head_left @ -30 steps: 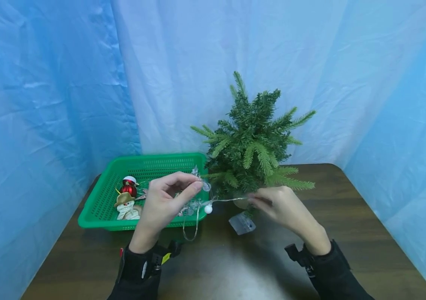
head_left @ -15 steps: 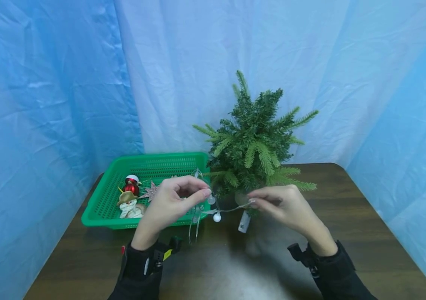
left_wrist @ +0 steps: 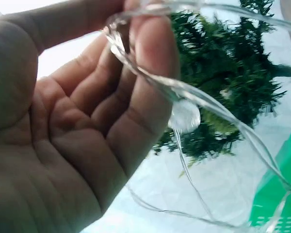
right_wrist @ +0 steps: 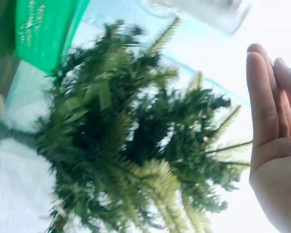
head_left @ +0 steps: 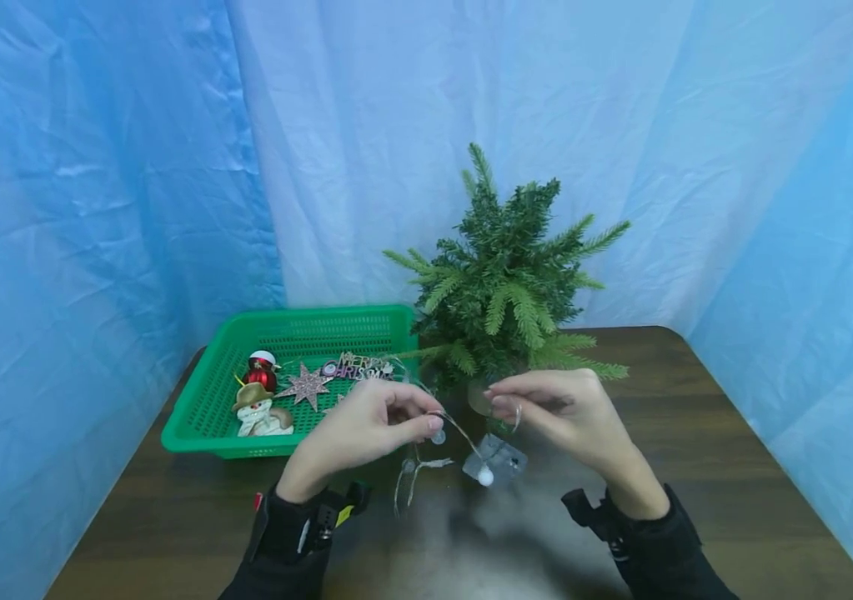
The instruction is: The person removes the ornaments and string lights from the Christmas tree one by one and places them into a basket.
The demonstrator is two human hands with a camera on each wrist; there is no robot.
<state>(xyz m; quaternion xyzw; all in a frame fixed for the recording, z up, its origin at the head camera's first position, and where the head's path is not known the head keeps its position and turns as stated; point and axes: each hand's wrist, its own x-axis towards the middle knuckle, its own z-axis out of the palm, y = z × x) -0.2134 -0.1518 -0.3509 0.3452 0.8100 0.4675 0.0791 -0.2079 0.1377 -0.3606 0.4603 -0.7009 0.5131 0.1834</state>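
Between thumb and fingertips, my left hand (head_left: 366,425) pinches a string of fairy lights (head_left: 464,435). Its clear wires run in loops past the fingers, with a round bulb (left_wrist: 184,116) close to them in the left wrist view. My right hand (head_left: 564,408) pinches a thin stretch of the wire, and a short loop shows under its fingertips. Below and between the hands hangs a clear plastic battery box (head_left: 499,458), with a white bulb (head_left: 485,476) overlapping its lower edge. Behind the hands stands a small artificial Christmas tree (head_left: 509,275).
A green basket (head_left: 186,417) at the left holds a snowman ornament (head_left: 261,417), a red ornament (head_left: 259,375), a glitter star (head_left: 306,385) and a Merry Christmas sign (head_left: 357,367). Brown table (head_left: 696,467) lies below, with blue curtains (head_left: 343,150) around.
My left hand has come down and to the right, so the wire between the hands slackens and the white bulb hangs lower. The battery box has turned. The sign in the basket is now uncovered.
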